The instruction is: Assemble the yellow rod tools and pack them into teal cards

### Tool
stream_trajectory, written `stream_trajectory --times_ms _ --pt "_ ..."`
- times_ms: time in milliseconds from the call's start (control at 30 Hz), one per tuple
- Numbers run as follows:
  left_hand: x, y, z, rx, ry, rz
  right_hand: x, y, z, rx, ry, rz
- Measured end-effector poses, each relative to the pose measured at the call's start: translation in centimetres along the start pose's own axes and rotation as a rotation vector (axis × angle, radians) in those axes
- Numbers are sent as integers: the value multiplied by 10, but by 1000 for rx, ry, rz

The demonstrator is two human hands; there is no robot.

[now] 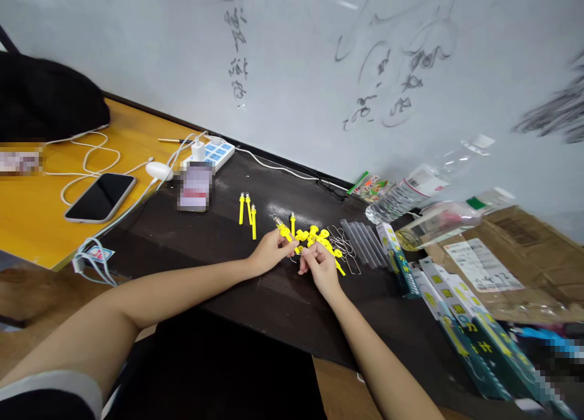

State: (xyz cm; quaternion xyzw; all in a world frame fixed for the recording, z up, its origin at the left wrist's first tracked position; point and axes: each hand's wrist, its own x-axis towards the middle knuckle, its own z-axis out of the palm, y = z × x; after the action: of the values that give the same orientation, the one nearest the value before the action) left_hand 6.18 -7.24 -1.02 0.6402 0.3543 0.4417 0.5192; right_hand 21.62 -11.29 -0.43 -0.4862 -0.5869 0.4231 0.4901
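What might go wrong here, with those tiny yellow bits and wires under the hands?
The left hand and right hand work right at the heap of small yellow plastic pieces; a nudge may scatter them across the dark tabletop. The thin bent metal wires beside it look tangled and might snag fingers. The clear plastic bottle lying tilted nearby might roll into the parts.

Left hand [270, 253] pinches yellow peg [285, 231] at fingertips. Right hand [319, 265] just beside it, fingers curled; what they grip too small to tell. Both over dark tabletop [205, 244]. Heap of yellow pegs [314, 233] just beyond hands; three more pegs [247, 208] lie apart to left. Thin wire hooks [343, 247] and clear ribbed strips [365, 242] right of heap. Green boxes [456, 313] and two plastic bottles [420, 189] further right. Phone [101, 196] and power strip [214, 153] far left.
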Motion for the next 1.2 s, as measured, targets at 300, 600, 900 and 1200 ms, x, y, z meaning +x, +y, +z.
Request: stream_trajectory --times_ms 300,600,900,1200 --pt "-5 9 -2 43 -61 3 1 5 0 16 14 39" --pt "-4 7 -3 72 -134 -31 3 6 0 13 16 78" --pt "-4 10 -8 185 -192 31 4 8 -4 70 -9 139" --pt "-4 10 -15 346 -308 270 2 8 -2 -13 -14 51"
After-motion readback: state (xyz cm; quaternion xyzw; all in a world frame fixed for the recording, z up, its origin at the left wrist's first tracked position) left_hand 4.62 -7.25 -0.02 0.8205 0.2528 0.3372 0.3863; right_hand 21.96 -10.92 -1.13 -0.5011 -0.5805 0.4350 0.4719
